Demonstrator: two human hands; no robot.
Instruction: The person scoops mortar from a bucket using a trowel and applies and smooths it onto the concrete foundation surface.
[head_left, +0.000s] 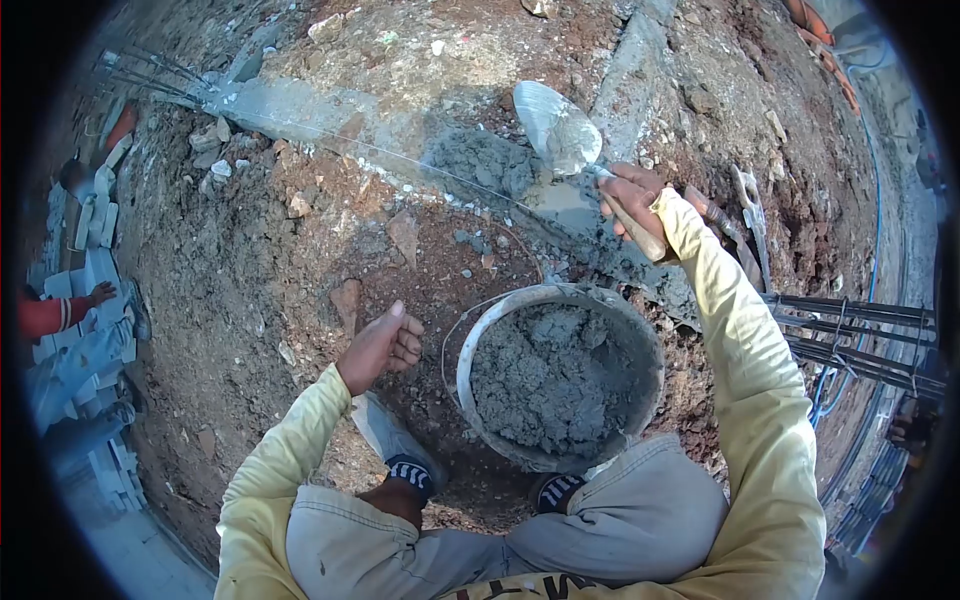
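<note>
The trowel lies beside the rough grey mortar on the strip of ground ahead of me; whether its blade touches the mortar, I cannot tell. My right hand wraps its fingers round the wooden handle. For even work, I judge, the blade wants a low tilt, light pressure and long strokes, clear of the string stretched beside the strip. My left hand is released, fingers loosely curled, with no object visible in it; it is nearest to the bucket. The bucket, upright between my hands and close to my knees, holds lumpy grey mix, lower along the right wall. Farther right: tied steel bars. Far left: another person's red sleeve.
</note>
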